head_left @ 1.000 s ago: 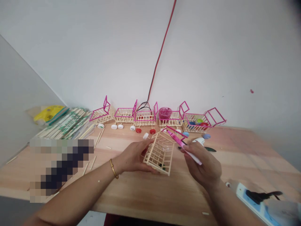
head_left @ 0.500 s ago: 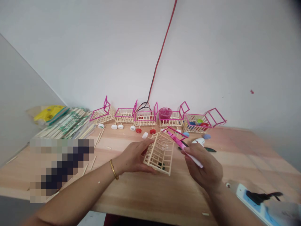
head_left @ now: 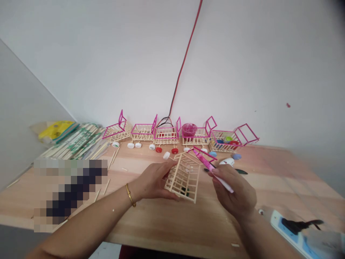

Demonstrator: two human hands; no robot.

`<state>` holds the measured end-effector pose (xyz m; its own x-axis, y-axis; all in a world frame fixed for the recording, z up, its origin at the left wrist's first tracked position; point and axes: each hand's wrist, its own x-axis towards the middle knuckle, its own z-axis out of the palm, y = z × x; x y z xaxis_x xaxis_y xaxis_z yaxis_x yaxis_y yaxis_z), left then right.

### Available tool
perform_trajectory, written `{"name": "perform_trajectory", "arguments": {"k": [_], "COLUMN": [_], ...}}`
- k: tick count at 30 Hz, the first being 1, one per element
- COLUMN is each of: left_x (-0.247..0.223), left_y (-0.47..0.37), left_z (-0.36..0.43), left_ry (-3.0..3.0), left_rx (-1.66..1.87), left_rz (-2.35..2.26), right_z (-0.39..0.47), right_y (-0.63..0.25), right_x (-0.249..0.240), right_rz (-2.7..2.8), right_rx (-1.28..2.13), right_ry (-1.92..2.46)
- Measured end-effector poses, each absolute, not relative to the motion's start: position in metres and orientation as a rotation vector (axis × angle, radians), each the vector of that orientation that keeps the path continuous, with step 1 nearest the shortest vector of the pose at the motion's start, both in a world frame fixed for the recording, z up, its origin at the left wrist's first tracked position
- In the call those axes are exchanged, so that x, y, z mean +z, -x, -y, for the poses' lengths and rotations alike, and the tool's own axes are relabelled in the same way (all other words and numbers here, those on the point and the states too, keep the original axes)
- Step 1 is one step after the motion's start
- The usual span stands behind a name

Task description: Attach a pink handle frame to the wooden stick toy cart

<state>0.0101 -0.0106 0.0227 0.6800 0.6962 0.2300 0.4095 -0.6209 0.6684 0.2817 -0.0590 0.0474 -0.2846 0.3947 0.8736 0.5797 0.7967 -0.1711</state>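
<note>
My left hand (head_left: 157, 181) is closed around the side of a small cart (head_left: 185, 178) built from pale wooden sticks, tilted above the table. Dark green shows through its slats, and a white bottle-cap wheel (head_left: 166, 155) sits at its far left. In my right hand (head_left: 234, 192) is a white paintbrush (head_left: 206, 160) stained magenta along its front half. Its tip is by the magenta sticks (head_left: 205, 153) at the cart's far end; I cannot tell whether it touches them.
Several stick carts with magenta rims (head_left: 142, 132) stand along the wall, one holding a magenta-stained cup (head_left: 189, 131). Bundled sticks (head_left: 81, 140) and a yellow bag (head_left: 58, 131) lie left. A white glue-gun-like object (head_left: 226, 162) lies behind my right hand. A power strip (head_left: 287, 230) is at right.
The cart has tipped slightly and shifted a little to the right. The brush tip has moved slightly right and down. Both hands keep their hold.
</note>
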Motion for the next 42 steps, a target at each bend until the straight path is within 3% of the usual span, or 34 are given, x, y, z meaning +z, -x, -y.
{"name": "perform_trajectory", "arguments": {"k": [24,42], "left_x": [0.023,0.021], "left_y": [-0.010,-0.010], "left_z": [0.012,0.021], "left_ry": [-2.417,-2.812], "left_rx": [0.654,0.944], "left_rz": [-0.889,-0.898], "right_z": [0.056,0.059], "right_y": [-0.282,-0.281], "right_x": [0.045,0.050], "right_rz": [1.873,1.888], "right_rx": [-0.240,-0.173], "right_ry": [0.729,0.686]}}
